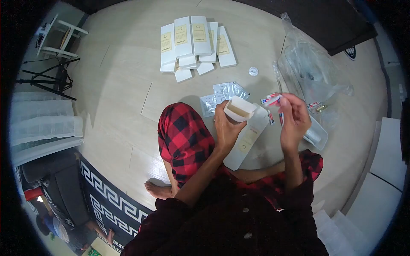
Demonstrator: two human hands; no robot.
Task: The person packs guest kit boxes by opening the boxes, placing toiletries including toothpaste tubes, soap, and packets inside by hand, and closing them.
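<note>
My left hand (226, 131) is wrapped round a white cardboard box (240, 107), its open end facing up toward me. Just to the right, my right hand (295, 119) pinches a small tube (272, 102) with white, red and blue on it. Below the two hands, a long white carton piece (250, 138) with a yellow label lies on the floor. Several more small tubes (270, 117) are scattered by my right hand. Silver foil sachets (208, 104) lie left of the box, partly behind my left hand.
Several white labelled boxes (181, 38) are stacked on the floor ahead. A round white disc (253, 71) lies near them. At the right are a clear plastic bag (318, 74) and a white tray (321, 138). Another person's foot (110, 236) rests on the patterned mat (115, 198).
</note>
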